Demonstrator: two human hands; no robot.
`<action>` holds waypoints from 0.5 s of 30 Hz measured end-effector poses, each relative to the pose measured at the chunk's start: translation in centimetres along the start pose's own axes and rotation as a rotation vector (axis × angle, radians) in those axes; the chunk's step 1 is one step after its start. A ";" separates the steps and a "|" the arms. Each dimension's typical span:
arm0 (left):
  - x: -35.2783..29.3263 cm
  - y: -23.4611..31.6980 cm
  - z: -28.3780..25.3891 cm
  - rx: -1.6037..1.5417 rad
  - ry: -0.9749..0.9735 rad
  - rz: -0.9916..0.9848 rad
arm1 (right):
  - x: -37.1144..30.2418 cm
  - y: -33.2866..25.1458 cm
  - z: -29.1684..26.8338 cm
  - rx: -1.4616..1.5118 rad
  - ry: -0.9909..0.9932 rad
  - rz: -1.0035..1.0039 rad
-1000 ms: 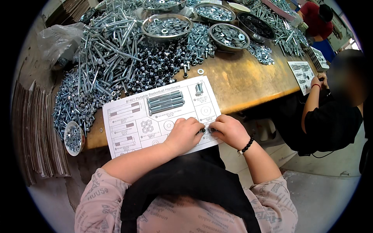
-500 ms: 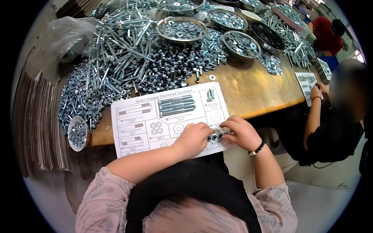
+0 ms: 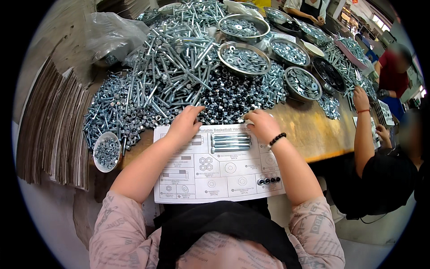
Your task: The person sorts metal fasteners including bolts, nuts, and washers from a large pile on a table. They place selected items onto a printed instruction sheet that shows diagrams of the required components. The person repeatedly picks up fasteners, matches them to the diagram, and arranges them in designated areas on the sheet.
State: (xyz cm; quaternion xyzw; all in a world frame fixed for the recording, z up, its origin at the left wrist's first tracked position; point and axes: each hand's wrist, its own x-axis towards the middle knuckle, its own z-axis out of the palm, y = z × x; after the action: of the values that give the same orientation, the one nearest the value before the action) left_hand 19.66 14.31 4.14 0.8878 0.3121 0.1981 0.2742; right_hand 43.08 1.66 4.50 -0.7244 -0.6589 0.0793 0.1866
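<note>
A printed sheet point(image 3: 210, 188) with outline drawings of hardware lies on the table in front of me. Several long silver bolts point(image 3: 230, 142) rest side by side on its upper part. A short row of lock nuts with dark centres point(image 3: 268, 180) sits at its lower right. My left hand point(image 3: 186, 123) is over the sheet's top edge, thumb and forefinger apart beside the nut pile point(image 3: 228, 96). At the upper right corner, my right hand point(image 3: 263, 126) also reaches the pile's near edge, with its thumb and forefinger apart. It covers that corner of the sheet.
Loose long bolts point(image 3: 168, 67) are heaped behind. Metal bowls of washers point(image 3: 244, 60) stand at the back. A small white bowl point(image 3: 107, 166) of small parts is at left, near stacked cardboard point(image 3: 58, 130). A co-worker's arm point(image 3: 363, 130) reaches across at right.
Both hands have moved away from the lock nuts, forward to the pile, and spread apart. The lock nuts now lie uncovered in a row. The view has shifted, showing more of the table's far side.
</note>
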 end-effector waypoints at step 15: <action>4.8 -0.5 1.1 0.587 -0.403 0.542 | 5.2 2.2 0.7 -0.148 -0.419 -0.216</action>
State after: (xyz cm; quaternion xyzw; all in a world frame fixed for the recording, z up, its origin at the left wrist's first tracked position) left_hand 23.45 17.45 3.87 0.9986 0.0516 -0.0113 0.0040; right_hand 45.53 6.78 3.73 -0.6290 -0.7609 0.1591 -0.0004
